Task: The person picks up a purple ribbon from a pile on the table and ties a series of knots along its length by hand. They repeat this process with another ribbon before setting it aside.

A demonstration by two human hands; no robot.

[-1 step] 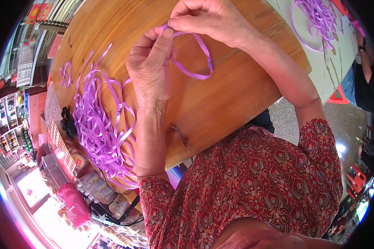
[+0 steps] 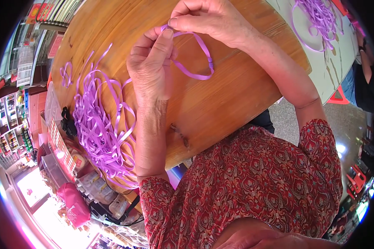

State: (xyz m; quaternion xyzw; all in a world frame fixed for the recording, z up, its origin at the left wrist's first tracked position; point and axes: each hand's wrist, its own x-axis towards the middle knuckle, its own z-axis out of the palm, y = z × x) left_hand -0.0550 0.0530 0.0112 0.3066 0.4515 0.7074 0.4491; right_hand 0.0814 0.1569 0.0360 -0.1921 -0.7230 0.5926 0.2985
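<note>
Over the far part of the wooden table [image 2: 237, 83], both my hands pinch one purple ribbon [image 2: 200, 76]. My left hand [image 2: 151, 58] grips it between thumb and forefinger, and a short bit of purple shows at the fingertips. My right hand [image 2: 212, 20] meets those fingertips, thumb and forefinger pressed together. From the pinch the ribbon hangs in a loop to the right, with a darker purple knot or bead on its outer side. What lies exactly between the fingertips is mostly hidden. A big tangled heap of purple ribbons [image 2: 95, 120] lies left of my left forearm.
A small separate ribbon loop [image 2: 66, 74] lies beyond the heap. More purple ribbons [image 2: 318, 18] rest on a white table [image 2: 320, 62] at the far right, where another person's arm [image 2: 365, 62] shows. Plastic boxes [image 2: 97, 186] and a pink bag [image 2: 74, 204] stand along the left.
The ribbon loop has shifted very slightly to the right. Both hands keep the same pinch in nearly the same place.
</note>
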